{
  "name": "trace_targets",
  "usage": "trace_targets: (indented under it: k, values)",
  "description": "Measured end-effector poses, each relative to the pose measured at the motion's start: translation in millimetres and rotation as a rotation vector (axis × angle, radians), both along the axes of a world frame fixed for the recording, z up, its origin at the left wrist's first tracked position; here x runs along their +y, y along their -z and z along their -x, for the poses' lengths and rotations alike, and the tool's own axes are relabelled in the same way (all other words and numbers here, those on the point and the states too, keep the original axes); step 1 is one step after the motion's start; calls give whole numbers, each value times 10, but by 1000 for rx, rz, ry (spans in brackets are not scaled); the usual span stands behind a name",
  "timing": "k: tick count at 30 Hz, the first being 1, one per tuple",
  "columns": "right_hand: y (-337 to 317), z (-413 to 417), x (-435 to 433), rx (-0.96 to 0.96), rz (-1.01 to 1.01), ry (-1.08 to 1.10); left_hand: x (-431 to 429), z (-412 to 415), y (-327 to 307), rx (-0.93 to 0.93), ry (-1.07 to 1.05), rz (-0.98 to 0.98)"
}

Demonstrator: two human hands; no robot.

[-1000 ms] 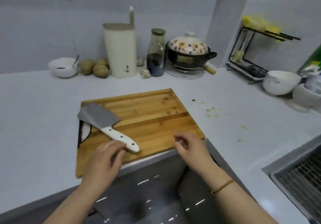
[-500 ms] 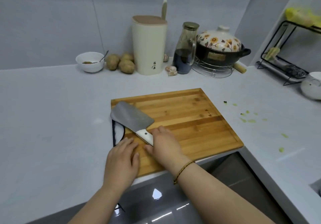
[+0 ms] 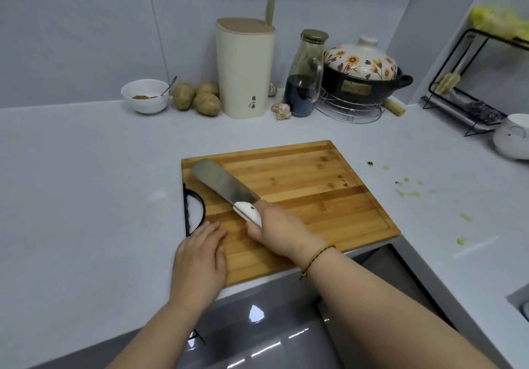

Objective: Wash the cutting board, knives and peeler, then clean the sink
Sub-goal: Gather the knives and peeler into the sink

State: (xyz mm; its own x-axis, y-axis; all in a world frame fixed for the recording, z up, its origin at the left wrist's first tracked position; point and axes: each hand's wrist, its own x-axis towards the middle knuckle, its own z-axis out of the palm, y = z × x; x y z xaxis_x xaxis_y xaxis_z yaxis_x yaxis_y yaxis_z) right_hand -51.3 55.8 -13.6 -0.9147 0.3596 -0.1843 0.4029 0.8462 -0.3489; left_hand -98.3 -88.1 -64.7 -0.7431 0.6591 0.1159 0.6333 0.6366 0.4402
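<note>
A right hand (image 3: 274, 228) grips a broad steel cleaver with a white handle (image 3: 223, 181) over the left part of a rectangular bamboo cutting board (image 3: 300, 191). The left hand (image 3: 200, 262) lies flat, fingers straight, on the board's near left corner. The board sits at the pale worktop's (image 3: 71, 182) near edge, overhanging a grey sink (image 3: 257, 325). At the far edge, a cream knife block (image 3: 244, 74) bears dark Chinese characters too small to read. Beside it, a glass bottle (image 3: 303, 88) holds dark liquid and a white bowl (image 3: 144, 95) holds brown powder and a spoon.

bare counter (image 3: 71, 197) left, jars (image 3: 245, 71) behind board (image 3: 300, 185)
</note>
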Motion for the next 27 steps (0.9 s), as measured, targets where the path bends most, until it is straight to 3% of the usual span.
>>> trace_targets:
  k: [3,7,11,21,27]
  values:
    - [-102,-165,134,27,157,60,-21,0,34,25,12,-3]
    - [-267,-540,369,141,541,193,6,-50,-66,-33,-7,-6]
    - [-396,-1080,655,209,789,395,286,-348,-260,-68,74,-129]
    - [-594,-3276,1308,377,839,655,1500,-1886,-300,-99,595,-179]
    - [-624,-4744,1564,343,833,748,2024,-2967,-201,-49,825,-223]
